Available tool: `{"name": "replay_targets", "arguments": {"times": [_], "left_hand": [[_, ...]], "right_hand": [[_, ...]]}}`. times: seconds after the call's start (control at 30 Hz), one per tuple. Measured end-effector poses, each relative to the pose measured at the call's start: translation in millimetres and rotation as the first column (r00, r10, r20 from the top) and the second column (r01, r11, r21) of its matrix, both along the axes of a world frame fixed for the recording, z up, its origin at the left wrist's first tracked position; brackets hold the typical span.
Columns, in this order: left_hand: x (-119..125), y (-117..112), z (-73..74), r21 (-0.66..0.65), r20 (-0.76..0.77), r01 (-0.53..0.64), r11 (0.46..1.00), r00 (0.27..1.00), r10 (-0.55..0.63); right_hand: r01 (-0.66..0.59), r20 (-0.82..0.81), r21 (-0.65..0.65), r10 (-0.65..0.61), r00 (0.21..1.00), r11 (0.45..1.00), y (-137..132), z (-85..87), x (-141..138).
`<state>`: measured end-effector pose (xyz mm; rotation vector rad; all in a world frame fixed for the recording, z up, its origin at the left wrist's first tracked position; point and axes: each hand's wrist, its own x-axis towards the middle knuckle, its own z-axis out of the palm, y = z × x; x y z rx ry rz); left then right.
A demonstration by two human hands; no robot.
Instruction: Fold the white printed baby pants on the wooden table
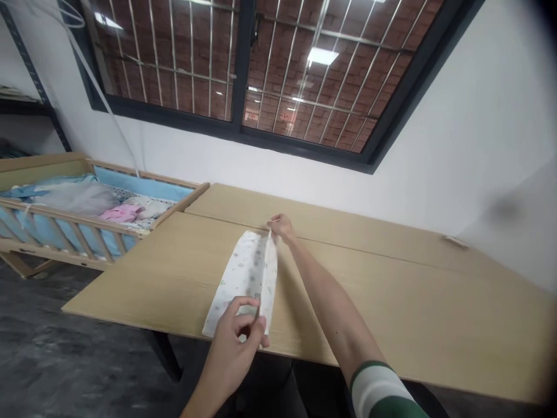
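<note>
A white cloth with a small scattered print lies on the wooden table, its right side raised in a lengthwise fold. At the near end, my left hand pinches the edge of that fold between thumb and fingers. My right hand reaches across to the far end and grips the same edge there, fingers closed. The cloth's left part rests flat on the tabletop, reaching close to the table's front edge.
To the left stands a wooden crib with blue padding, holding pink and white fabrics. Behind the table is a white wall with a barred window. A small pale object sits at the back right of the table.
</note>
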<state>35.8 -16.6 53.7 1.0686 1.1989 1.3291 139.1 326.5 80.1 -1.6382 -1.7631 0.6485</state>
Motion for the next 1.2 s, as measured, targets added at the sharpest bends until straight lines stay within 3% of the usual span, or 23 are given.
{"name": "replay_targets", "arguments": {"times": [0.2,0.33,0.43,0.53,0.63,0.7,0.77,0.87,0.93,1.0,1.1,1.2], "left_hand": [[-50.6,-12.8,-20.7,-0.02,-0.287,-0.167,0.986,0.945,0.154],[-69.0,-12.7,-32.1,-0.005,-0.441,-0.214,0.977,0.877,0.19],[-76.6,-13.1,-36.3,0.0,-0.576,-0.23,0.973,0.796,0.188],[-80.9,-16.6,-42.1,0.048,-0.762,-0.281,0.959,0.61,0.217],[-80.3,-23.1,-48.0,0.3,-0.867,-0.257,0.919,0.329,0.375],[-74.2,-27.1,-49.1,0.481,-0.839,-0.157,0.863,0.202,0.505],[-62.6,-29.3,-47.8,0.567,-0.807,-0.034,0.823,0.174,0.564],[-41.1,-28.2,-48.1,0.567,-0.818,0.115,0.815,0.19,0.542],[-30.3,-26.3,-54.4,0.535,-0.843,0.151,0.831,0.168,0.512],[-25.3,-25.2,-65.4,0.517,-0.855,0.17,0.839,0.132,0.501],[-26.0,-26.3,-82.0,0.511,-0.859,0.21,0.833,0.089,0.505],[-29.0,-27.9,-88.9,0.521,-0.85,0.255,0.815,0.071,0.522]], "right_hand": [[-0.037,0.139,0.02,0.034,0.99,0.999,-7.6,-29.3,-80.6],[-0.038,0.205,0.004,0.036,0.978,0.999,-11.6,-47.2,-95.4],[-0.064,0.216,0.009,0.061,0.974,0.998,-13.2,-50.8,-93.0],[-0.132,0.195,0.029,0.124,0.973,0.991,-16.3,-45.2,-87.8],[-0.222,0.166,0.059,0.209,0.964,0.973,-29.7,-31.7,-81.2],[-0.328,0.154,0.085,0.313,0.937,0.941,-51.2,-19.7,-75.0],[-0.524,0.168,0.107,0.504,0.847,0.845,-85.7,-6.9,-66.6],[-0.827,0.24,0.025,0.799,0.551,0.562,-153.5,8.2,-50.8],[-0.924,0.279,-0.065,0.895,0.346,0.378,-196.4,10.6,-39.7],[-0.957,0.296,-0.126,0.931,0.213,0.26,-226.4,4.6,-29.5],[-0.964,0.295,-0.184,0.947,0.131,0.191,-238.2,-16.1,-17.6],[-0.961,0.317,-0.159,0.933,0.167,0.226,-216.5,-37.7,-11.3]]}}
